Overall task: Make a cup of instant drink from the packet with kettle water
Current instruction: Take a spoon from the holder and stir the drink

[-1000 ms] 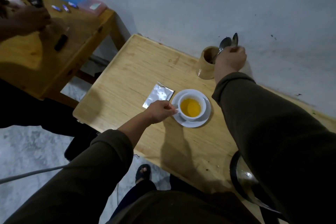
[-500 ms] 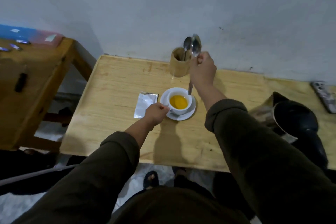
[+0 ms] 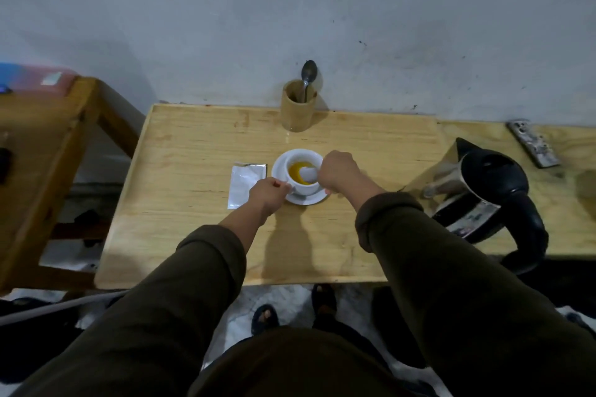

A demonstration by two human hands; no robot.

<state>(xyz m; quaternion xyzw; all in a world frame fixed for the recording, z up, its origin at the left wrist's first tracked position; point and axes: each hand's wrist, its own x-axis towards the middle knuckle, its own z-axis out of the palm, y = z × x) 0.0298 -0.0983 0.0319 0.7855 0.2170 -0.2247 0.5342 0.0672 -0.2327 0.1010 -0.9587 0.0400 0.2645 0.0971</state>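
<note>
The cup (image 3: 303, 176) stands on its saucer (image 3: 280, 167) in the table (image 3: 193, 235) middle, w/ yellow drink inside, approx half full. The right hand (image 3: 338, 171) is closed around a spoon (image 3: 308, 173) whose bowl is in the drink. The left hand (image 3: 267, 192) pinches the cup handle. The step is stirring, I think: keep circles small and slow, spoon low, left hand firm so the cup does not slide. The packet (image 3: 245, 184) lies just left of the saucer, the kettle (image 3: 483, 193) well to the right.

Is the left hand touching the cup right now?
Touching. The head view shows the left hand with its fingers closed on the handle side of the cup, no gap visible.
</note>
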